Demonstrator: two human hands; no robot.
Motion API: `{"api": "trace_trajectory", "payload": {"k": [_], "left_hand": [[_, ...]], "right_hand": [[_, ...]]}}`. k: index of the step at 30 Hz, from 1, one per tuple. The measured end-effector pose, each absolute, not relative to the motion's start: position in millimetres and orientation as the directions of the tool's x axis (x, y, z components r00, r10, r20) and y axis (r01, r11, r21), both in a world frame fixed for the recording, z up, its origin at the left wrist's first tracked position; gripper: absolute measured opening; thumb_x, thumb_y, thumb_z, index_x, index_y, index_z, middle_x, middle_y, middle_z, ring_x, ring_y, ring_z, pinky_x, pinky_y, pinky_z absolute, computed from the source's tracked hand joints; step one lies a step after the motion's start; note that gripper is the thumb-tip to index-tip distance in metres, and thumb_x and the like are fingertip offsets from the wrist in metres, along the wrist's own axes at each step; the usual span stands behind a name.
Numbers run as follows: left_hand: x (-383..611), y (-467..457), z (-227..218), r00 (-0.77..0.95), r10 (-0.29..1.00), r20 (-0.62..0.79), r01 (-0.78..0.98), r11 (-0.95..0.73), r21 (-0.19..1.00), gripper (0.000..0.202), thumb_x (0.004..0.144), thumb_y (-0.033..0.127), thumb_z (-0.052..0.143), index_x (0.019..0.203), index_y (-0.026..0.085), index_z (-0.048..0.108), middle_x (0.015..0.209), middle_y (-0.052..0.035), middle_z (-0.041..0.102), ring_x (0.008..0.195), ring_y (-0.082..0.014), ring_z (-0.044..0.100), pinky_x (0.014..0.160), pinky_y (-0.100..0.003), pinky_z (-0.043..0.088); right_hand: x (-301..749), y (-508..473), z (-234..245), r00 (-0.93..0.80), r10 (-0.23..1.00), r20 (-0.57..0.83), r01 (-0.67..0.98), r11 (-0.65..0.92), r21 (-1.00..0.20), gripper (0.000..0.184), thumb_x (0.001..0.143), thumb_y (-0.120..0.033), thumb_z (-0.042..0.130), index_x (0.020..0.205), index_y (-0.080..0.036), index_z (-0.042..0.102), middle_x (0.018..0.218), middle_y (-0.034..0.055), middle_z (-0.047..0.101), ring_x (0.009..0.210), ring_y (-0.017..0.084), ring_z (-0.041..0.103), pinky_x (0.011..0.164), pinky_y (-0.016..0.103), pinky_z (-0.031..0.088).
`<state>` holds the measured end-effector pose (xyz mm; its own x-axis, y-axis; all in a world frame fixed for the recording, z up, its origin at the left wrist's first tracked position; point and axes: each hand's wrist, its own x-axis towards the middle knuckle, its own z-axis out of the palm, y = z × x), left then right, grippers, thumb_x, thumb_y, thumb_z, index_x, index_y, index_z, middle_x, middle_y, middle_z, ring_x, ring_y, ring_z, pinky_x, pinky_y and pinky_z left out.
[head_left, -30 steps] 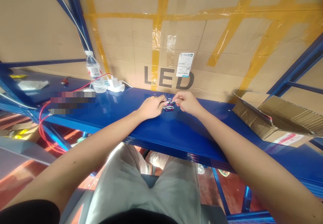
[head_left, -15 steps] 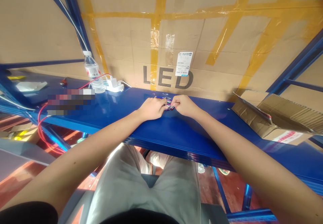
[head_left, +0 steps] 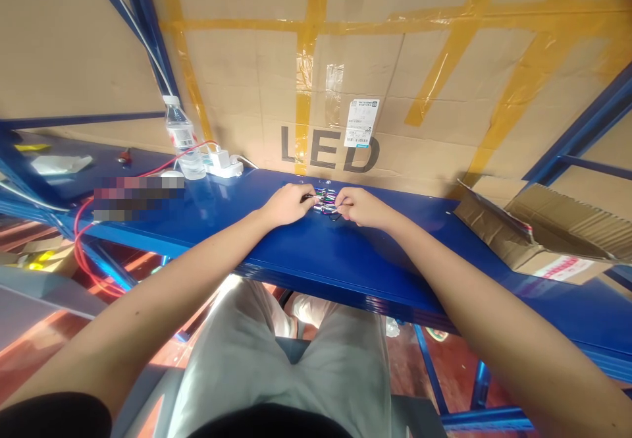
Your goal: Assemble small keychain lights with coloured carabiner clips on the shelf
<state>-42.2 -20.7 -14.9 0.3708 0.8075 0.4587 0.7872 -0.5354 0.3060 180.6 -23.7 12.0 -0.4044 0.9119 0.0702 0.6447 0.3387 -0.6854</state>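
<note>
A small bundle of thin coloured wires [head_left: 326,199] lies on the blue shelf [head_left: 316,260], between my two hands. From the left, my left hand [head_left: 290,204] pinches a dark, thin end at the bundle's near side; its kind is too small to make out. My right hand [head_left: 363,206] has thumb and fingertips closed on the right end of the wires. Purple, green and white strands show between the fingertips, along with a dark loop hanging below.
Behind stands a large taped carton [head_left: 237,95] marked LED. To the left are a water bottle [head_left: 184,138], a white power strip [head_left: 224,166] and a red cable [head_left: 79,227]. An opened cardboard box [head_left: 538,234] sits at the right.
My left hand has shifted slightly left, away from my right hand, and more of the wire bundle shows between them. My right hand has hardly moved.
</note>
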Motion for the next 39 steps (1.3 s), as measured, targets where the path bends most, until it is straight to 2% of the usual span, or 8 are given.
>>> {"api": "trace_trajectory", "payload": {"k": [4,10,15,18,22,27,33,39], "left_hand": [[-41.7,-20.7,-14.9,0.353,0.824,0.444,0.777,-0.522,0.352,0.02,0.095,0.032,0.055,0.104,0.02,0.068,0.102,-0.0072,0.076,0.087,-0.0233,0.068,0.077,-0.035,0.052],[-41.8,-17.0,-20.0,0.393,0.783,0.481,0.746,-0.578,0.332,0.023,0.092,0.025,0.055,0.111,0.02,0.069,0.116,-0.0079,0.074,0.102,-0.0248,0.068,0.092,-0.039,0.053],[-42.7,-15.8,-20.1,0.438,0.732,0.521,0.686,-0.647,0.333,0.018,0.093,0.027,0.06,0.107,0.022,0.07,0.111,-0.0049,0.075,0.098,-0.0231,0.069,0.089,-0.037,0.052],[-39.4,-20.1,-18.0,0.456,0.715,0.531,0.593,-0.688,0.417,0.012,0.092,0.028,0.064,0.101,0.021,0.068,0.095,-0.0022,0.076,0.085,-0.019,0.07,0.079,-0.032,0.052],[-31.9,-26.2,-17.3,0.403,0.763,0.506,0.421,-0.645,0.638,0.013,0.09,0.029,0.068,0.092,0.019,0.06,0.072,0.0012,0.07,0.063,-0.0136,0.065,0.062,-0.026,0.049],[-24.9,-28.3,-18.3,0.376,0.803,0.462,0.272,-0.572,0.774,0.01,0.092,0.024,0.065,0.094,0.017,0.058,0.069,0.0,0.068,0.058,-0.0116,0.063,0.06,-0.025,0.05],[-26.8,-25.4,-19.1,0.391,0.807,0.442,0.312,-0.568,0.761,0.005,0.097,0.02,0.054,0.1,0.017,0.056,0.085,-0.0039,0.072,0.062,-0.0107,0.063,0.065,-0.027,0.053],[-33.5,-21.5,-20.5,0.383,0.8,0.463,0.514,-0.601,0.612,0.011,0.097,0.029,0.053,0.096,0.019,0.059,0.076,0.0009,0.067,0.065,-0.014,0.062,0.066,-0.028,0.049]], "right_hand": [[181.0,-25.4,10.8,-0.426,0.9,-0.092,0.694,0.26,-0.672,0.017,0.078,-0.002,0.061,0.077,-0.019,0.059,0.062,0.0001,0.062,0.046,0.011,0.051,0.041,0.024,0.036],[184.3,-21.4,10.0,-0.422,0.901,-0.096,0.733,0.277,-0.621,0.012,0.088,-0.019,0.066,0.076,-0.018,0.064,0.063,0.0031,0.065,0.044,0.013,0.052,0.041,0.026,0.038],[190.9,-15.6,9.5,-0.321,0.933,0.163,0.776,0.358,-0.52,0.012,0.088,-0.024,0.066,0.078,-0.018,0.071,0.079,0.0059,0.072,0.064,0.016,0.062,0.058,0.027,0.045],[189.0,-17.0,8.6,-0.344,0.917,0.202,0.683,0.392,-0.616,0.008,0.086,-0.024,0.068,0.089,-0.017,0.072,0.084,0.0051,0.073,0.068,0.016,0.062,0.059,0.026,0.047],[182.8,-21.7,7.3,-0.453,0.877,0.16,0.46,0.383,-0.801,0.011,0.083,-0.022,0.074,0.091,-0.015,0.071,0.09,0.0071,0.075,0.068,0.015,0.064,0.057,0.025,0.051],[180.5,-23.1,5.3,-0.518,0.837,0.174,0.345,0.39,-0.854,0.01,0.08,-0.02,0.077,0.085,-0.014,0.072,0.083,0.0069,0.075,0.067,0.014,0.064,0.055,0.023,0.049],[180.4,-23.3,7.8,-0.469,0.862,0.191,0.382,0.394,-0.836,0.006,0.087,-0.012,0.068,0.081,-0.013,0.07,0.067,0.0018,0.066,0.056,0.01,0.057,0.05,0.021,0.045],[186.6,-16.6,9.1,-0.397,0.897,0.194,0.32,0.333,-0.887,0.01,0.09,-0.006,0.064,0.095,-0.013,0.07,0.061,-0.0014,0.063,0.05,0.01,0.056,0.052,0.023,0.049]]}}
